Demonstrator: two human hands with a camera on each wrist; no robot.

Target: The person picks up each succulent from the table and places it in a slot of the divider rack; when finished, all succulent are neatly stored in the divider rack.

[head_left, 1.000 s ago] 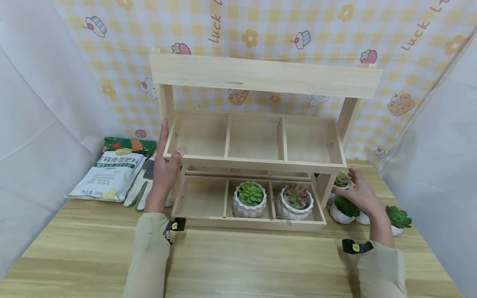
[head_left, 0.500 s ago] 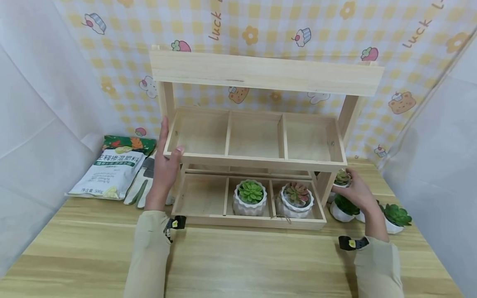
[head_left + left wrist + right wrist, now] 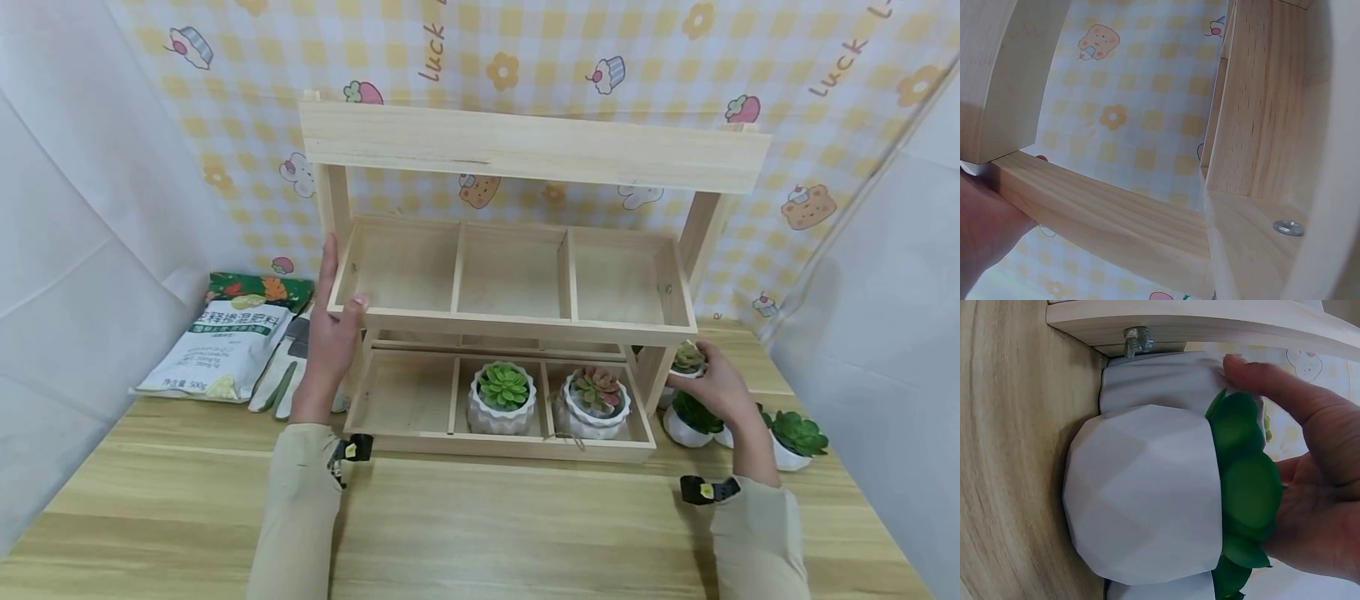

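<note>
A two-tier wooden plant stand point(image 3: 517, 328) stands in the middle of the table. My left hand point(image 3: 330, 350) grips the left end of its upper tray, thumb over the front corner and a finger up along the side. At the right, my right hand point(image 3: 722, 382) holds a ridged white pot point(image 3: 1160, 381) with a pale green succulent point(image 3: 688, 357). The thumb lies on the pot's side; the other fingers are partly hidden. In front of it is a faceted white pot point(image 3: 1144, 494) with a dark green succulent point(image 3: 1247, 481).
In the lower tray are a green succulent point(image 3: 504, 386) in the middle compartment and a reddish one point(image 3: 597, 392) in the right. Another potted succulent point(image 3: 798, 433) stands far right. At left lie a white fertilizer bag point(image 3: 225, 350) and work gloves point(image 3: 281, 375).
My right hand has moved slightly left and closed around the pot with the pale green succulent. The left hand keeps its place on the stand.
</note>
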